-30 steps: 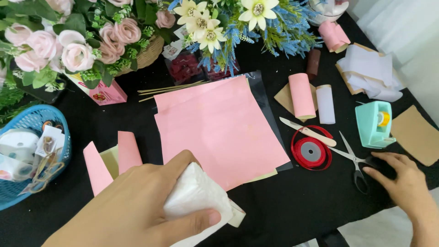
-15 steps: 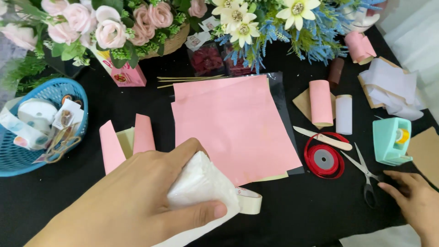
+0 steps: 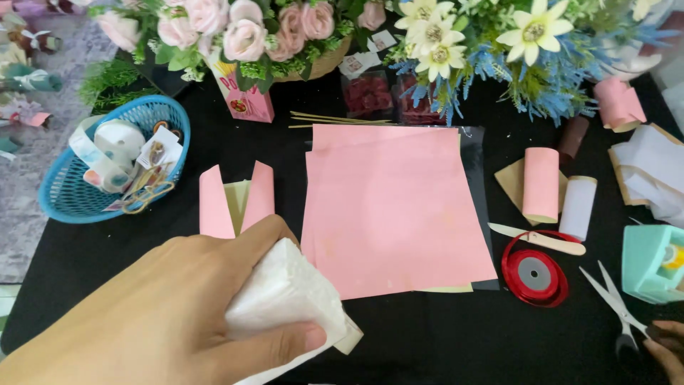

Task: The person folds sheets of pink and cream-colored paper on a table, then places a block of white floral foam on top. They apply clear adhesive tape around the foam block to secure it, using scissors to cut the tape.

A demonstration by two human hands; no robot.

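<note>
Right hand slid to 4 o'clock, touching scissors (grip unclear); left hand clamps white paper wad; squeezing could crease it.

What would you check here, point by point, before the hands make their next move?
1. Left hand has a firm grip on the folded white paper: ok.
2. Right hand has the scissors in its grip: cannot tell, it only shows at the handles.
3. Pink sheets lie flat with nothing on them: ok.
4. Red ribbon spool lies off the sheets: ok.
5. Wooden stick lies off the sheets: ok.
</note>
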